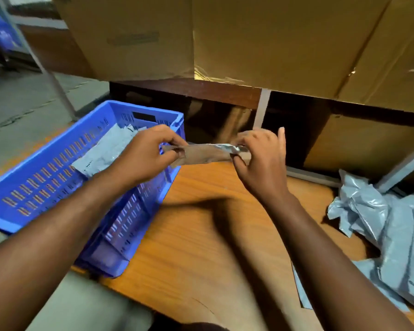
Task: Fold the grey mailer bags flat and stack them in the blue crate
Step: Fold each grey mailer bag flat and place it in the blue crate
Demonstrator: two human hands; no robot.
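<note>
Both hands hold one folded mailer (pixel 207 152) stretched between them in the air, above the table (pixel 201 235) and just right of the crate (pixel 58 177). Left hand (pixel 145 154): fingers curled, pinching the mailer's left end directly over the crate's right wall. Right hand (pixel 261 161): thumb and fingers pinching the mailer's right end, one finger raised straight; it sits well right of the crate. Mailer condition: narrow, flattened strip, roughly level, its surface blurred. Crate: blue, slotted walls, resting on the table's left edge and tilted in view; inside it lie flat grey bags (pixel 105 151), stacked against the far end, their count not determinable. Table: wood-grain top, extending right from the crate, with shadows of both arms across it. Behind the crate and to its right, a dark shelf edge (pixel 201 91) carries large cardboard boxes (pixel 249 39), with further cardboard visible beneath it. Far right of the crate, at the table's edge, a loose pile (pixel 387 225) of crumpled grey mailers lies unfolded, well apart from both hands.
</note>
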